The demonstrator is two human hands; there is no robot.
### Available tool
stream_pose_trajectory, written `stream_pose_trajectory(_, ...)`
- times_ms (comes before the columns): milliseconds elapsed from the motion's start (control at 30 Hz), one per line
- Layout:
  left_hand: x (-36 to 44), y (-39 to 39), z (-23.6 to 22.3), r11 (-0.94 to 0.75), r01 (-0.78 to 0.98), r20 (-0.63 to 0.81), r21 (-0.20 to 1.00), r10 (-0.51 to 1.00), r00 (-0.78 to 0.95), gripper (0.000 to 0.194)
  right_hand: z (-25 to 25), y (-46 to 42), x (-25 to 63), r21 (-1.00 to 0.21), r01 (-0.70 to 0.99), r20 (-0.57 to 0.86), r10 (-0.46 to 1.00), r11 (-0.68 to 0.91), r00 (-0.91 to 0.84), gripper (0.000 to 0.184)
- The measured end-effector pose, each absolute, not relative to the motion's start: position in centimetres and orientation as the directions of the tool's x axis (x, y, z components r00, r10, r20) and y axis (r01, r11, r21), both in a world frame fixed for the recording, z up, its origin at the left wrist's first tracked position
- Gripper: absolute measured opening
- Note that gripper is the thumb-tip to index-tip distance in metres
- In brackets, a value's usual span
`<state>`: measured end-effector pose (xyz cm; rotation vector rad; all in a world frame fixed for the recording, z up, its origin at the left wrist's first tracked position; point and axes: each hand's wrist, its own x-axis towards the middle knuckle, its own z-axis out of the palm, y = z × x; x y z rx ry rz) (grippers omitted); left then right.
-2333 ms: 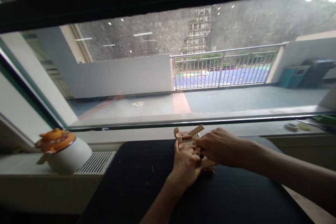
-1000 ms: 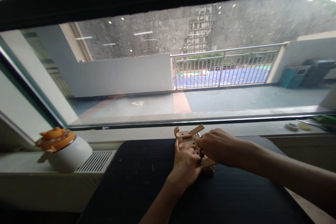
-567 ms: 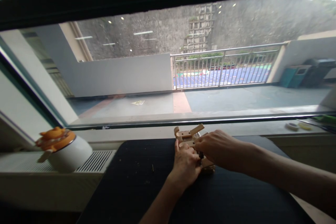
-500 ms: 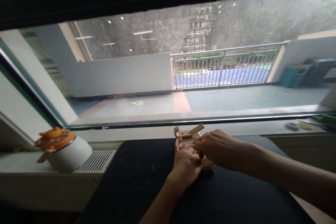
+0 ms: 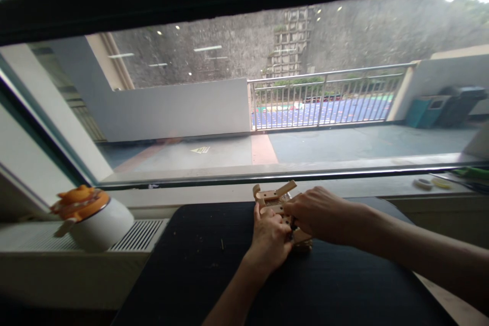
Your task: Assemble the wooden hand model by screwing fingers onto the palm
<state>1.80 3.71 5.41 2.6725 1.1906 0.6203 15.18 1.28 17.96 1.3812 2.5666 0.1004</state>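
Note:
A light wooden assembly (image 5: 270, 194) of flat pieces with dark holes or fasteners stands near the far edge of the black table (image 5: 191, 285). My left hand (image 5: 269, 238) grips its near left side, fingers pressed against the wood. Over its right side, my right hand (image 5: 319, 214) is closed in a fist-like grip; whatever is in those fingers is hidden. Something small and dark (image 5: 293, 223) shows between the two hands, too unclear to name. A thin, short rod-like piece (image 5: 222, 244) lies on the table to the left.
On the slatted ledge at left stands a white mug (image 5: 103, 226) with an orange animal-shaped lid (image 5: 82, 196). Behind the table runs a windowsill (image 5: 214, 194) below a large window. Rolls of tape (image 5: 423, 183) and green items (image 5: 473, 173) lie on the sill at right.
The right wrist and forearm have shifted very slightly. Both hands stay at the wooden assembly, and nothing else has visibly moved.

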Motion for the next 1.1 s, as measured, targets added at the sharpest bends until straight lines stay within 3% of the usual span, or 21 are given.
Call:
stream_pose_trajectory(533,1.8,3.7,5.8,-0.678,0.687,0.288,0.261,0.734,0.615,0.012,17.0,2.3,15.7,0.168,0.79,-0.105,0.808,0.589,-0.58,0.009)
stream_pose_trajectory(767,1.8,3.7,5.6,-0.68,0.682,0.305,0.268,0.731,0.61,0.01,17.7,1.9,15.5,0.156,0.818,-0.089,0.833,0.554,-0.547,0.015)
stream_pose_trajectory(1100,1.7,3.7,5.5,-0.683,0.674,0.311,0.28,0.729,0.61,0.01,18.2,1.8,16.0,0.073,0.778,-0.159,0.777,0.624,-0.609,0.017)
